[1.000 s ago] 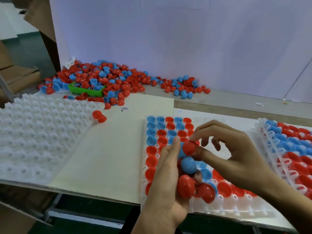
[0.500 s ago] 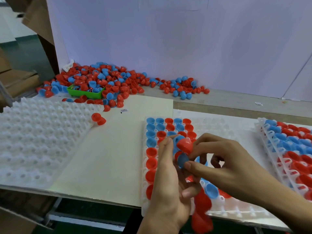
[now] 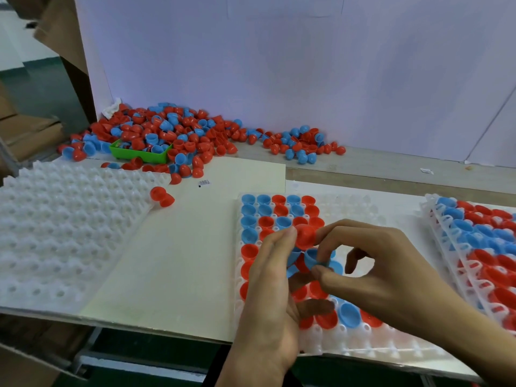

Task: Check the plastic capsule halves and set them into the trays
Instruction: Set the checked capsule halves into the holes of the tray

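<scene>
The single head view looks forward and down, close over the worktable (image 3: 195, 247).

The red capsule half (image 3: 305, 235) pinched above the middle tray (image 3: 363, 350) is smooth plastic with a soft sheen. The loose pile of capsule halves (image 3: 178, 135) at the far left shows the same glossy red and blue plastic. The middle tray is thin, milky, translucent moulded plastic, as is the empty tray (image 3: 61, 233) at the left. A small green bin (image 3: 139, 155) looks like shiny hard plastic. The pale cream sheet (image 3: 195, 247) on the surface is matt and smooth, like card. Behind, the backdrop (image 3: 307, 65) is flat, matt white.
</scene>
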